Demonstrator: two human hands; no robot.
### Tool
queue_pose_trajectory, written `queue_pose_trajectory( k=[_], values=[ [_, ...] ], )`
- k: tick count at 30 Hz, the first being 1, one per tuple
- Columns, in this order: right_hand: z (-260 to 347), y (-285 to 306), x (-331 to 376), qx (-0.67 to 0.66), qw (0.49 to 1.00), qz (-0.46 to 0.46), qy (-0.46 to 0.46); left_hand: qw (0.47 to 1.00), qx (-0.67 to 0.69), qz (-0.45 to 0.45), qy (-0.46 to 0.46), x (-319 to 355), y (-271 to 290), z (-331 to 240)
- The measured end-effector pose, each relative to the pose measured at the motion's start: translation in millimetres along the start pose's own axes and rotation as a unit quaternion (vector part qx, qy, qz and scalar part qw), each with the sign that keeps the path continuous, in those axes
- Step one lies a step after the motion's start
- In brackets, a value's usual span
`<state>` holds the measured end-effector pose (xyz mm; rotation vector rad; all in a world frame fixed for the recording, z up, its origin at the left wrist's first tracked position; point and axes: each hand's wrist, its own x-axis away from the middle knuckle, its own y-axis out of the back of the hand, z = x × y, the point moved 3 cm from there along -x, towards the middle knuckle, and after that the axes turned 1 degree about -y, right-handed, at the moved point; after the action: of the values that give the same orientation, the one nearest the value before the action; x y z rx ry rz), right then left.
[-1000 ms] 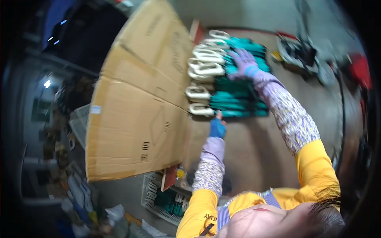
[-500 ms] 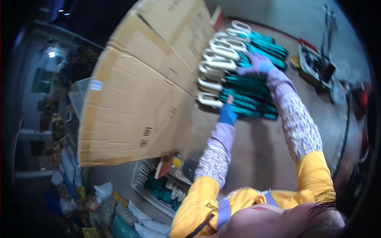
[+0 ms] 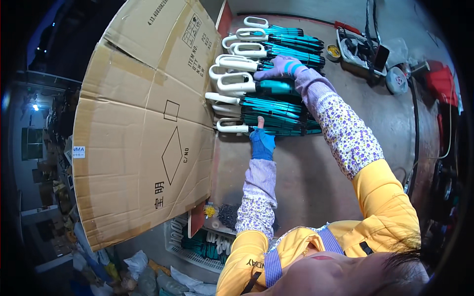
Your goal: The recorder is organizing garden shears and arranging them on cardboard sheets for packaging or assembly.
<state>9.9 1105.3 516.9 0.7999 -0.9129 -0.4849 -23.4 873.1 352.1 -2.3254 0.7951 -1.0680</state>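
Folded teal umbrellas (image 3: 276,106) with black ribs lie in a stack, their white loop handles (image 3: 238,83) turned left toward a large cardboard sheet (image 3: 133,128). My right hand (image 3: 282,68), in a lavender glove with blue bands, rests across umbrellas in the middle of the stack. Its thumb points left near a handle and stands apart from the fingers, so the hand is open. At the near side of the stack is my left hand (image 3: 262,142), in a blue glove with a bare thumb tip. That thumb is stretched up against the nearest umbrella; the other fingers are mostly hidden.
A white crate (image 3: 200,256) holding more umbrellas stands lower left, near bagged goods (image 3: 143,271). Dark small pieces (image 3: 228,216) lie by my left forearm. Far right are a tray of tools (image 3: 363,52), a tape roll (image 3: 396,80) and a yellow-filled tub (image 3: 334,52).
The view has shifted, so the cardboard and umbrellas sit further left. My right hand has moved toward the handles and nearer umbrellas; my left hand stays at the near side.
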Motion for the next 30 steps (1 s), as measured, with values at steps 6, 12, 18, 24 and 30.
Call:
queue_pose_trajectory(
  k=[6, 12, 18, 24, 30],
  values=[
    [-10, -25, 0, -0.027, 0.996, -0.059, 0.067, 0.996, -0.079, -0.037, 0.008, -15, 16, 5],
    [-11, -25, 19, -0.053, 0.992, -0.071, 0.086, 0.996, -0.048, -0.03, 0.063, -24, 16, 8],
    [2, -27, 35, -0.088, 0.987, 0.07, 0.111, 0.998, -0.014, 0.046, 0.03, -22, 24, 9],
    [-1, -42, 44, -0.145, 0.979, 0.109, 0.088, 0.978, 0.106, 0.167, 0.07, 0, 36, 2],
    [-3, -65, 61, -0.159, 0.977, 0.105, 0.096, 0.958, 0.144, 0.22, 0.112, -2, 72, 10]
  ],
)
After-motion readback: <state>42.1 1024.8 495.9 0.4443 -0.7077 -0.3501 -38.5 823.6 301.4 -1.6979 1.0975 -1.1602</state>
